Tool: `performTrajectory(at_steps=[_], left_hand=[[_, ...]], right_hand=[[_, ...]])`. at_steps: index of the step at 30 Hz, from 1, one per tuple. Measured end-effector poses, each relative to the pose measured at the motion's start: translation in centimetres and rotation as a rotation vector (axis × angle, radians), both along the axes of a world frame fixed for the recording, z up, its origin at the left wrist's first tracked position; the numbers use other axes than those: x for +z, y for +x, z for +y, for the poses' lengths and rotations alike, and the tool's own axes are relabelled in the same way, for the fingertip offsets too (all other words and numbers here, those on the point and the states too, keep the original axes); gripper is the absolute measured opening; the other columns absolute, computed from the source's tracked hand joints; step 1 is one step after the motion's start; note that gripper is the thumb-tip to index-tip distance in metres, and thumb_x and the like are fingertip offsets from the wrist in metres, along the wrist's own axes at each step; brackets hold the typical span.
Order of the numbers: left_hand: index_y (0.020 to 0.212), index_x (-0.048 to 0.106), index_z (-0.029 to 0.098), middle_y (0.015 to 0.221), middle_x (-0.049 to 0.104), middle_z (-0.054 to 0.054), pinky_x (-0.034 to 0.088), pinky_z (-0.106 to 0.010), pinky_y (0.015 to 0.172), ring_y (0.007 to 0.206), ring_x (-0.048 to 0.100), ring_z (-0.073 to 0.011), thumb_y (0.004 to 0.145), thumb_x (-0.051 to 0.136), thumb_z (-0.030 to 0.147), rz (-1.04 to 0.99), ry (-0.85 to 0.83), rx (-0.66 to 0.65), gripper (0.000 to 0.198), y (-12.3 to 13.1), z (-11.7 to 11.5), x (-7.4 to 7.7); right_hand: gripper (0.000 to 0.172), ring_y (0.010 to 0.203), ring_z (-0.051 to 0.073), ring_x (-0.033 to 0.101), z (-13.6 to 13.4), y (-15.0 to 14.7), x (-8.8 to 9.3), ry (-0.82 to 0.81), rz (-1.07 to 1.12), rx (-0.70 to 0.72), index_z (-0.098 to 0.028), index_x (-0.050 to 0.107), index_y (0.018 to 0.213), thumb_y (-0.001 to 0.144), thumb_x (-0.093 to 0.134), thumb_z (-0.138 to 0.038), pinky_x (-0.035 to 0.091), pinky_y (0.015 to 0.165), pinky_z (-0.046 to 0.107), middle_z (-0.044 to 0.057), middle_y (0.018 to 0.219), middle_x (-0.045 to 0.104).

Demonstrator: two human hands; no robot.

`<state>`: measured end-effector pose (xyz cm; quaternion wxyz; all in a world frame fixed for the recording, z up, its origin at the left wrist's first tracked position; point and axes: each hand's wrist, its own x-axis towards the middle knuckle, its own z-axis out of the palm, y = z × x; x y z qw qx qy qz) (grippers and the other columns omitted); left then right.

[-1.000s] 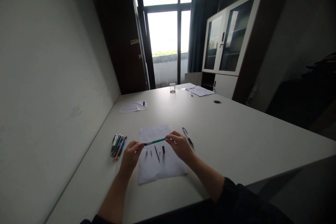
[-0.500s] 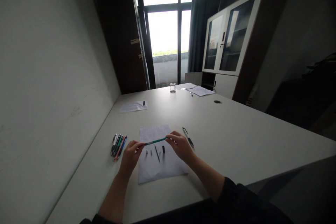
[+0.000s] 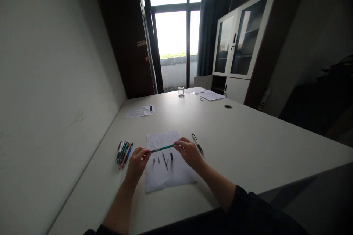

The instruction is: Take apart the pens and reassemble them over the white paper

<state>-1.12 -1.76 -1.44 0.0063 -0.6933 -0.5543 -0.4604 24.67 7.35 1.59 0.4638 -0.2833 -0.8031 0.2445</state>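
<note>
I see the left hand (image 3: 137, 161) and right hand (image 3: 190, 153) stretched forward over the table, fingertips pinched closed on opposite ends of a green pen (image 3: 164, 148). It spans the gap between them, slightly tilted, above a paper sheet (image 3: 171, 183) with a thin refill (image 3: 164, 161) on it. On my left, a bunch of pens (image 3: 124, 155) lies near the hand, and the wall (image 3: 55, 99) bounds the white table (image 3: 234, 143); rightward, the top runs broadly past a white pen (image 3: 198, 144). Ahead, a window (image 3: 171, 33) glows beside a cabinet (image 3: 248, 29).
</note>
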Motion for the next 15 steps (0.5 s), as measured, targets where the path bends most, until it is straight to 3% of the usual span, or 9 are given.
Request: performTrajectory(at_steps=[15], left_hand=[[0.092, 0.067, 0.020, 0.086, 0.062, -0.005, 0.053, -0.029, 0.067, 0.075, 0.059, -0.0166, 0.093, 0.058, 0.027, -0.016, -0.015, -0.007, 0.012, 0.09, -0.06, 0.17]], right_hand=[[0.018, 0.070, 0.015, 0.060, 0.27, -0.04, -0.19, -0.009, 0.011, 0.001, -0.021, 0.074, 0.092, 0.091, 0.061, -0.034, 0.049, 0.067, 0.029, 0.005, 0.084, 0.065]])
